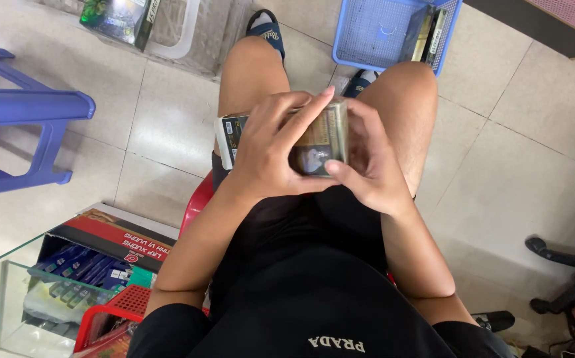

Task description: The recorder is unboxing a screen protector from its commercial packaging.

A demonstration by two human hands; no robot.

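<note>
- Head view: person seated on a red chair (198,199), bare knees apart, looking down into the lap.
- Left hand (271,149) curled over a flat box (320,139), fingers across its top face, index finger stretched to the far upper corner.
- Right hand (367,159) cupped round the box's right end, thumb pressing its near edge, fingers behind.
- Box held above the lap between both thighs, tilted, dark printed face toward the camera; a pale end of it, or of a second box, sticks out left of the left hand — cannot tell which.
- Blue basket (367,30) on the tiled floor past the right knee, with upright packs (426,30) along its right side.
- Clear crate (181,26) at top left with a dark green pack (118,16) in it.
- Blue stool (16,109) at far left.
- Carton (112,238) of blue packs at lower left, beside a red basket (112,311) and under a glass shelf (2,278).
- Black office chair base (566,265) at right edge.
</note>
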